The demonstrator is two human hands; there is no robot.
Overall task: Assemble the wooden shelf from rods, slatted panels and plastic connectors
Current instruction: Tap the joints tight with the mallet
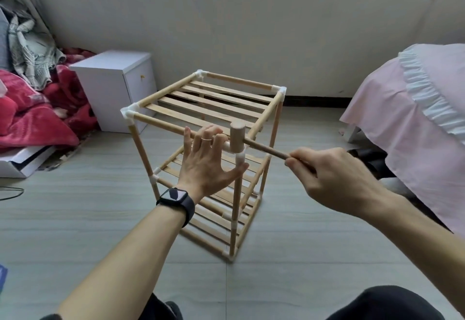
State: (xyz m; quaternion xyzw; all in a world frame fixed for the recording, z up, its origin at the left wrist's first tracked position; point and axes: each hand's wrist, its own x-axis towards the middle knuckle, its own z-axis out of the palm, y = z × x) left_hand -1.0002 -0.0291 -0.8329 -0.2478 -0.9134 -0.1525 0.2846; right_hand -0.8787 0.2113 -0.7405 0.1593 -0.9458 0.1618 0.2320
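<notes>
The wooden shelf (206,108) stands upright on the floor, three slatted tiers joined by rods and white plastic connectors (128,113). My left hand (208,161) rests on the front top rod, fingers over it and thumb against the near right post. My right hand (334,178) grips the handle of a small wooden mallet (237,138). The mallet's head sits on the near right top corner connector, which it mostly hides.
A white cabinet (118,85) stands behind the shelf to the left, with red bedding (30,118) and clothes beside it. A bed with a pink cover (407,123) is on the right. My knees (385,304) show at the bottom edge. Grey floor surrounds the shelf.
</notes>
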